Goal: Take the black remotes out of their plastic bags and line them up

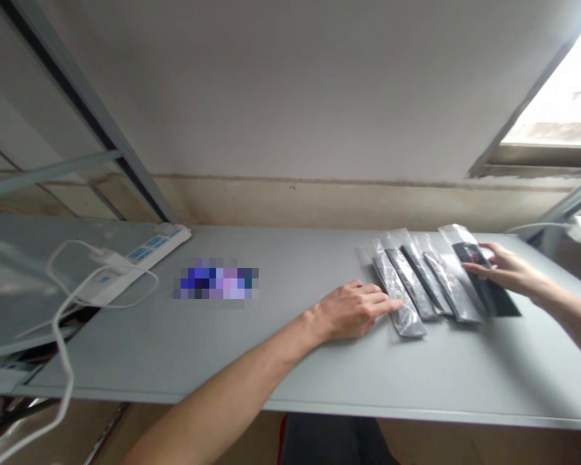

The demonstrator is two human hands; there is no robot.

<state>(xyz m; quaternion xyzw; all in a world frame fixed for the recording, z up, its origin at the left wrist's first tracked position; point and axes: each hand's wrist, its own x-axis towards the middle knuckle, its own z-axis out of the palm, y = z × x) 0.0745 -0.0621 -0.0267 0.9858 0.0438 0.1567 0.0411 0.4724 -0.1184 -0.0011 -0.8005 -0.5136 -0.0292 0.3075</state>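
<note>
The person is laying out a row of long, dark strips sealed in clear plastic sleeves [419, 284] on the grey table [271, 361], near its far right end. The left hand [355, 310] is lying flat, palm down with fingers stretched out, its fingertips pressing on the edge of the leftmost sleeve [399, 300] as if steadying or nudging it into line. The right hand [506, 271] is closing its fingers loosely around the rightmost sleeve [474, 258], which is overlapping its neighbour. Judging from this, the step in hand looks like arranging or squaring up the row; the next move would call for a light, even touch, since the slick sleeves are likely to slide over one another. What the strips are is hard to make out: glare on the plastic is washing out detail. A patch on the table is blurred over [216, 282]. A white power strip [139, 261] with a plugged-in cable [62, 336] is lying far left, the cable running out of view.
</note>
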